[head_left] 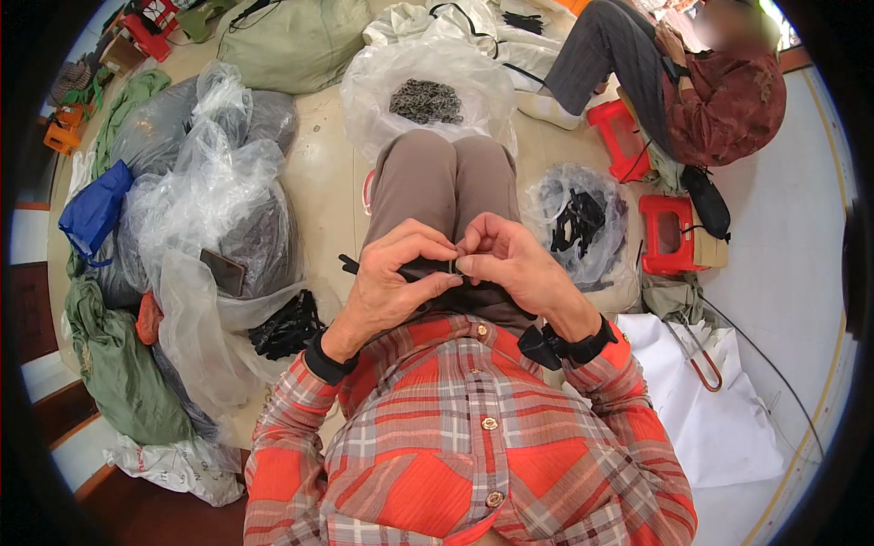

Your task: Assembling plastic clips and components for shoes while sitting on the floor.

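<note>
Over my lap, my left hand (398,271) and my right hand (512,264) meet with thumbs and forefingers pinched together. Between the fingertips is a small, thin piece, mostly covered; its kind does not show. A black strap end (349,264) sticks out to the left of my left hand, and dark material lies under both hands. Ahead of my knees, a clear plastic bag (360,86) holds a heap of small grey metal pieces (426,101). Black straps (579,221) fill another clear bag at the right, and a bundle of black straps (288,328) lies at the left.
Large stuffed plastic bags (259,218) crowd the left, with a phone (223,273) on one and a blue bag (96,211) beside them. Red stools (669,232) stand at the right. Another person (728,100) sits at the far right. A white sheet (701,400) lies near right.
</note>
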Demonstrator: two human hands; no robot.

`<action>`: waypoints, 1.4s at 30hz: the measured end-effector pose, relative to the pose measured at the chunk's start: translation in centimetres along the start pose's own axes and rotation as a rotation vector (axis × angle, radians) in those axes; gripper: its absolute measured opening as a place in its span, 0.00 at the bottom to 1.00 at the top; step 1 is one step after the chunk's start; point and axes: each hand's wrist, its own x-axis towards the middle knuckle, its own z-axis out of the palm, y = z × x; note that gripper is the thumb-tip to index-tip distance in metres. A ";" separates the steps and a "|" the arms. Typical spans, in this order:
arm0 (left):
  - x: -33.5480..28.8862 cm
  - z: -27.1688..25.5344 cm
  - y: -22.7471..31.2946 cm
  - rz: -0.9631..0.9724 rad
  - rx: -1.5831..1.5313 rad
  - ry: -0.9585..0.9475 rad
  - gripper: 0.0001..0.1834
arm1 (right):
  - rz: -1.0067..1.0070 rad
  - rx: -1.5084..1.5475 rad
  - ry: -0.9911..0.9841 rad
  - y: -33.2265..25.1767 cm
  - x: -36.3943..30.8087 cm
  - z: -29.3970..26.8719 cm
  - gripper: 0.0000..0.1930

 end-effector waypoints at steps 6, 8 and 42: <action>0.1 0.0 0.1 0.011 -0.002 -0.005 0.13 | -0.041 -0.122 0.025 -0.1 0.0 0.1 0.10; 0.1 0.0 0.4 0.017 0.006 -0.007 0.12 | -0.063 -0.147 0.031 -0.3 -0.1 0.2 0.11; -1.7 0.4 -0.1 -0.143 -0.216 -0.011 0.15 | 0.140 -0.201 -0.172 0.1 -0.4 0.2 0.11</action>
